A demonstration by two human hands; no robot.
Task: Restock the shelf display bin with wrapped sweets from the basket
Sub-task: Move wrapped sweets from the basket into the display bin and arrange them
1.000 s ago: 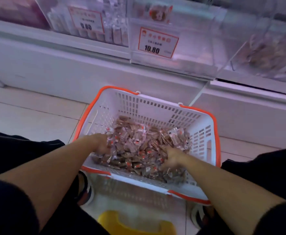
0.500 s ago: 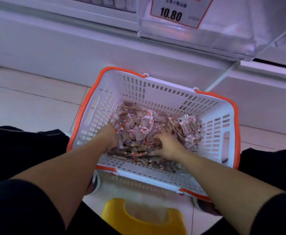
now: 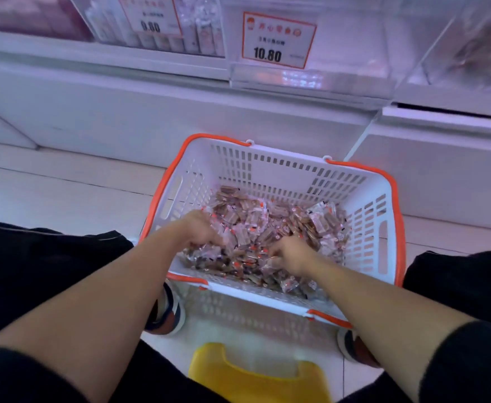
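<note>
Head view showed the left hand (image 3: 202,232) and right hand (image 3: 289,257) curled into the heap of clear-wrapped brown sweets (image 3: 270,228) inside the white slotted plastic basket with orange rim (image 3: 395,228). What each actually held was hidden. Up beyond both grips sat the clear acrylic shelf bin (image 3: 354,53), slightly nearer the right.

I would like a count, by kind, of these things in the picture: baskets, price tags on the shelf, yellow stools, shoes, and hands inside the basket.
Basket: 1
Price tags, 9.80 and 10.80: 2
Yellow stool: 1
Shoes, one and another: 2
Hands in the sweets, left hand and right hand: 2
Total: 8
</note>
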